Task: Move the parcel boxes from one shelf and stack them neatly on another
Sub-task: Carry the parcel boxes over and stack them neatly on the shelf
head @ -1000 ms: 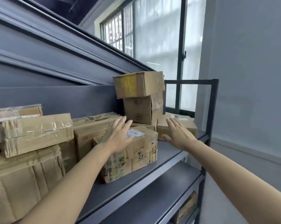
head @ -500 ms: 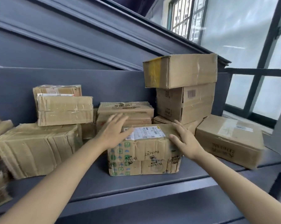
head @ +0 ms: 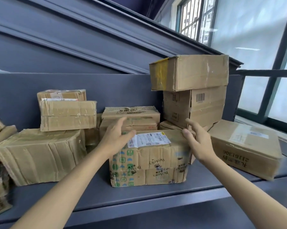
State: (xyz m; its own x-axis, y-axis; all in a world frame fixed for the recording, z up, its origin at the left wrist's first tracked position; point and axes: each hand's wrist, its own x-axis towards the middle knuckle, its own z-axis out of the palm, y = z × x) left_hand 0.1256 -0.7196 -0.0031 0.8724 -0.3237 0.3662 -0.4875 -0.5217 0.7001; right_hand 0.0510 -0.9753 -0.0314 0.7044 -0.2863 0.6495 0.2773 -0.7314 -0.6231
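- Head view: two bare hands reach over a grey metal shelf (head: 139,197) toward one printed parcel box (head: 149,161) standing at its front edge, a white shipping label (head: 150,139) on its top
- The left hand (head: 115,138) lies at the box's top left corner, fingers straight and slightly spread, thumb out toward the label; whether the palm touches the cardboard cannot be told
- The right hand (head: 198,142) is at the top right corner, fingers loosely spread and a little bent, thumb tip at the box's edge, gripping nothing
- Behind the printed box stands one flat box with dark lettering (head: 131,116)
- To the right, a stack: a taped top box (head: 190,72) on a barcoded box (head: 195,107), with the edge of a third showing beneath
- Far right, one long low box (head: 248,149) lies by itself
- To the left, one large wrinkled box (head: 40,156) carries a taped box (head: 68,115), with another box (head: 62,95) behind that
- More boxes are cut off at the left edge; their number cannot be told
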